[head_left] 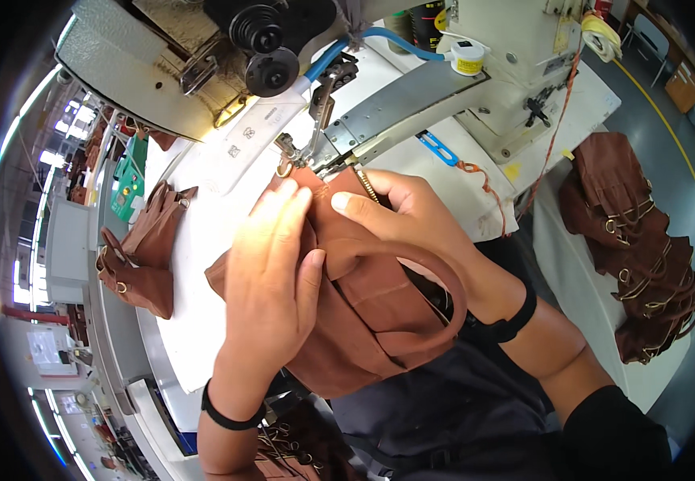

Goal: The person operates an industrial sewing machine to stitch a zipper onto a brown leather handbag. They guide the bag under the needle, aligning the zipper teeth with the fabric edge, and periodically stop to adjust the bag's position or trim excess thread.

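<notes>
A brown leather bag (343, 341) lies under my hands, its upper edge at the needle and presser foot (291, 150) of a sewing machine (147, 68). My left hand (271, 268) rests flat on the leather, fingers stretched toward the presser foot. Beside a metal zipper (366, 184), my right hand (408, 212) grips the bag's edge, thumb on top and the other fingers mostly hidden underneath. The bag's rounded handle (456, 293) arches to the right below that hand. A brass-coloured ring (284, 170) shows by the left fingertips.
Another brown bag (151, 256) stands left on the white table (191, 345). A pile of brown bags (632, 248) lies to the right. Behind the work are the machine's metal bed (404, 104), a blue tool (437, 148) on an orange cord and a small white pot (468, 58).
</notes>
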{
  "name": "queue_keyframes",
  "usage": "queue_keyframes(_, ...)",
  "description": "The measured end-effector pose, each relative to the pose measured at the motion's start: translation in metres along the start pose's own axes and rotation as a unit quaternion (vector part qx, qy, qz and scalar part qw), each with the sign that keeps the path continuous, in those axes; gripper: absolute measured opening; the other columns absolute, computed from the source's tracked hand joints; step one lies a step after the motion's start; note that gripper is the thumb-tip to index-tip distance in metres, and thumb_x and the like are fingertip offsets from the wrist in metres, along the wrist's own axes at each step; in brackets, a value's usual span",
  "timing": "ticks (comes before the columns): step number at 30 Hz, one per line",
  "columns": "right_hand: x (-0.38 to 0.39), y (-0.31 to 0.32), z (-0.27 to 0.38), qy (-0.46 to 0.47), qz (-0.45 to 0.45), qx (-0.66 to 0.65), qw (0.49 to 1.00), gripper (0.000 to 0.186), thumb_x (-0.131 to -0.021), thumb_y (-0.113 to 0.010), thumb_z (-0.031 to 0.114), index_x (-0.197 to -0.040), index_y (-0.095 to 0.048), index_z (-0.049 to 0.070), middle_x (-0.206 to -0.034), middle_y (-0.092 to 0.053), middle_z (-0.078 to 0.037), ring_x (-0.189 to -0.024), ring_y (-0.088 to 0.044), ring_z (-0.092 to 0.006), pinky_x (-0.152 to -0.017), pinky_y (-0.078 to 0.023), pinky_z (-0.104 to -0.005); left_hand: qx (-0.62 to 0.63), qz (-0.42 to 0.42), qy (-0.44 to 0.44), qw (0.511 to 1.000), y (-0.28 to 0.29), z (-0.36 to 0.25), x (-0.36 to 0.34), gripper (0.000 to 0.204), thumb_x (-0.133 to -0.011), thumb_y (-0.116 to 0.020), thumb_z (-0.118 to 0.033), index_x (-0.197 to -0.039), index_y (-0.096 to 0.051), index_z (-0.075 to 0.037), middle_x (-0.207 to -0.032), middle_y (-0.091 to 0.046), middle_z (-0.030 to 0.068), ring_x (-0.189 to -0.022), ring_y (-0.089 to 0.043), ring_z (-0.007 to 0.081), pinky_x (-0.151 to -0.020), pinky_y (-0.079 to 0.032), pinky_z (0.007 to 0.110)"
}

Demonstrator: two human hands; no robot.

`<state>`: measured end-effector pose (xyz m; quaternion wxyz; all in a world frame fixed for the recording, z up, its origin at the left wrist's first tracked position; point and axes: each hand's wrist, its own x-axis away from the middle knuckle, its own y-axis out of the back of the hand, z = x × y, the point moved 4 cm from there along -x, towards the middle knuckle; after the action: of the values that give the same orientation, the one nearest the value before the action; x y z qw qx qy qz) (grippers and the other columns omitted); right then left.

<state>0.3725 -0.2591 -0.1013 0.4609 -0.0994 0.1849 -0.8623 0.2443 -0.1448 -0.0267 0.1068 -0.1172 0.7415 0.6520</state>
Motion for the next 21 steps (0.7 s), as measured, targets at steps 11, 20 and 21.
queue_keyframes(11, 0.002, -0.016, -0.011, -0.006, 0.0, -0.115, 0.993, 0.019, -0.105, -0.062, 0.018, -0.1, -0.065, 0.0, -0.086, -0.065, 0.003, -0.075, -0.058, -0.0011, -0.061, -0.048, -0.0208, -0.003, -0.01, -0.01, 1.0, -0.012, 0.014, 0.01, 0.1, -0.072, -0.082, -0.067, -0.148, -0.057, -0.008, -0.15, -0.056, 0.0092, -0.122, -0.049, 0.0327, -0.108, -0.035, 0.045)
queue_keyframes(20, 0.0, -0.006, -0.023, -0.021, 0.01, -0.109, 0.994, 0.015, -0.105, -0.061, 0.013, -0.113, -0.067, 0.002, -0.091, -0.066, 0.004, -0.08, -0.058, 0.0002, -0.067, -0.047, -0.0189, -0.021, -0.022, 0.004, 1.0, -0.012, 0.008, 0.003, 0.101, -0.063, -0.086, -0.069, -0.14, -0.064, -0.008, -0.138, -0.063, 0.0063, -0.11, -0.05, 0.0282, -0.099, -0.039, 0.042)
queue_keyframes(21, -0.001, -0.007, -0.025, -0.027, 0.004, -0.123, 0.992, 0.016, -0.105, -0.061, 0.013, -0.115, -0.067, 0.001, -0.092, -0.067, 0.004, -0.08, -0.058, 0.0001, -0.067, -0.047, -0.0189, -0.022, -0.012, 0.006, 1.0, -0.012, 0.008, 0.002, 0.102, -0.063, -0.087, -0.068, -0.141, -0.064, -0.006, -0.138, -0.063, 0.0083, -0.113, -0.05, 0.0291, -0.1, -0.04, 0.043)
